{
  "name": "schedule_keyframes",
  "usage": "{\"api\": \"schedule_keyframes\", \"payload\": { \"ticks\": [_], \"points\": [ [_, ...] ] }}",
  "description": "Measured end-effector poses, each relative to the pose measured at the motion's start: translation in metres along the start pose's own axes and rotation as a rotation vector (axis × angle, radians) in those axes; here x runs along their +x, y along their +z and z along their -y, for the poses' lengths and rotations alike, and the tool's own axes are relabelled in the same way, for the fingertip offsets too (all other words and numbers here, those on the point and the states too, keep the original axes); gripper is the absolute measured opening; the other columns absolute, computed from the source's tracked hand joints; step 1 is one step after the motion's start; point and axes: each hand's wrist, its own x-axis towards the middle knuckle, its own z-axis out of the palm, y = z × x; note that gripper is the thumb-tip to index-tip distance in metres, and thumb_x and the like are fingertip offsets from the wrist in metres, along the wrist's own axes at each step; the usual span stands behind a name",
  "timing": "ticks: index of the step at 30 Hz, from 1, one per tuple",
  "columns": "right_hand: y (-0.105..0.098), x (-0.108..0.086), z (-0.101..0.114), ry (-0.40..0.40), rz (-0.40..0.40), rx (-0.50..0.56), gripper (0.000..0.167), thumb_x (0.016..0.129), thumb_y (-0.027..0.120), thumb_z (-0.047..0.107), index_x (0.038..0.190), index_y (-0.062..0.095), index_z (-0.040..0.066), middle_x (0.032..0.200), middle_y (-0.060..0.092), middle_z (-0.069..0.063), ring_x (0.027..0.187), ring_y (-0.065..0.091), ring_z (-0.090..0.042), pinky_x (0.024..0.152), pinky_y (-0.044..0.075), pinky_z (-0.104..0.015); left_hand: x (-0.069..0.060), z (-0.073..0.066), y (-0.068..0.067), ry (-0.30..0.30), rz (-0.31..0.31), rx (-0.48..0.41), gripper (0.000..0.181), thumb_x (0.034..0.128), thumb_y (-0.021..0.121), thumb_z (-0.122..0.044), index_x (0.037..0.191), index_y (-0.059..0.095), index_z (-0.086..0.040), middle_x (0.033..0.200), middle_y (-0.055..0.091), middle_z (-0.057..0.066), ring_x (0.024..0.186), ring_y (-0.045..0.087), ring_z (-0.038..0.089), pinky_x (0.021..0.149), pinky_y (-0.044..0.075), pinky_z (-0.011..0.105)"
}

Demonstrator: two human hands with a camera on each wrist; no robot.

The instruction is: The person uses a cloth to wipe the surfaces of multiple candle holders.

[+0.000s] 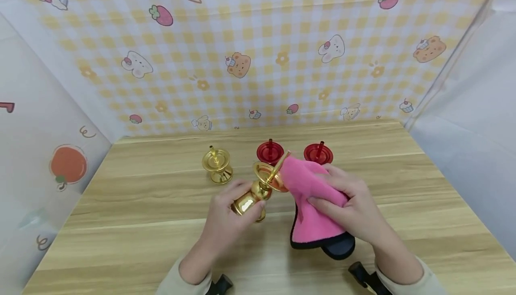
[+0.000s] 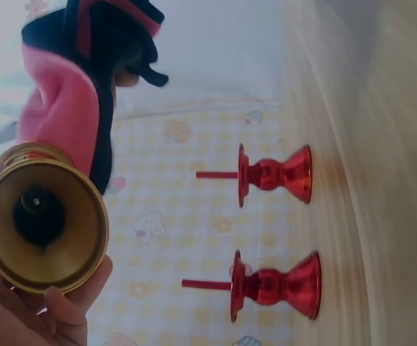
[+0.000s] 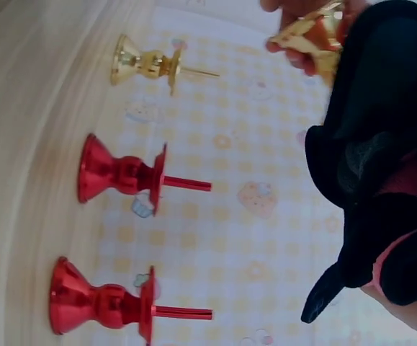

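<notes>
In the head view my left hand [image 1: 223, 216] grips the base of a shiny gold candle holder [image 1: 247, 202], tilted so its dish and spike lean up to the right. The left wrist view shows the hollow underside of that base [image 2: 78, 209]. My right hand [image 1: 359, 205] holds a pink cloth [image 1: 310, 223] with black edging, its thumb pressed on the front. The top of the cloth overlaps the right edge of the dish; whether it touches cannot be told. A dark lining [image 3: 384, 79] of the cloth fills the right side of the right wrist view.
Behind the hands, a second gold candle holder [image 1: 216, 162] stands upright at the left. Two red candle holders, one in the middle [image 1: 266, 152] and one at the right [image 1: 312, 154], stand on the wooden table [image 1: 133, 223]. A yellow checked cloth backdrop [image 1: 266, 84] rises behind them.
</notes>
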Motion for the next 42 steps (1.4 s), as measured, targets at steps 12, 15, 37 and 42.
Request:
{"api": "schedule_keyframes", "payload": {
  "ticks": [12, 15, 37, 42],
  "points": [
    [0.005, 0.000, 0.005, -0.020, 0.009, -0.008, 0.040, 0.073, 0.077, -0.011, 0.107, 0.075, 0.009, 0.118, 0.062, -0.003, 0.102, 0.057, -0.011, 0.073, 0.054, -0.022, 0.002, 0.002, -0.004, 0.263, -0.021, 0.300, 0.030, 0.0745, 0.078, -0.017, 0.102, 0.075, -0.006, 0.095, 0.067, 0.002, 0.081, 0.060, 0.010, 0.064, 0.054, 0.018],
    [0.007, -0.001, 0.005, 0.021, -0.008, 0.024, 0.039, 0.074, 0.075, -0.012, 0.107, 0.075, 0.009, 0.118, 0.061, 0.001, 0.101, 0.058, -0.009, 0.069, 0.056, -0.022, 0.003, 0.001, -0.004, 0.315, -0.038, 0.381, 0.031, 0.0737, 0.078, -0.019, 0.101, 0.074, -0.005, 0.095, 0.067, 0.003, 0.082, 0.059, 0.010, 0.066, 0.053, 0.017],
    [0.013, 0.001, 0.010, 0.045, -0.486, 0.213, 0.033, 0.077, 0.066, -0.017, 0.108, 0.072, -0.007, 0.109, 0.071, -0.003, 0.100, 0.058, -0.017, 0.076, 0.052, -0.017, 0.001, -0.005, -0.001, 0.389, -0.096, 0.425, 0.029, 0.0724, 0.078, -0.019, 0.099, 0.073, -0.007, 0.093, 0.067, 0.001, 0.083, 0.059, 0.011, 0.070, 0.053, 0.020],
    [0.008, 0.004, 0.008, -0.021, -0.615, 0.229, 0.032, 0.079, 0.066, -0.016, 0.110, 0.069, -0.011, 0.105, 0.070, -0.003, 0.097, 0.056, -0.016, 0.074, 0.050, -0.016, 0.001, -0.005, -0.002, 0.372, -0.064, 0.409, 0.029, 0.0713, 0.080, -0.019, 0.097, 0.074, -0.007, 0.092, 0.068, 0.000, 0.083, 0.061, 0.010, 0.070, 0.054, 0.020]
  ]
}}
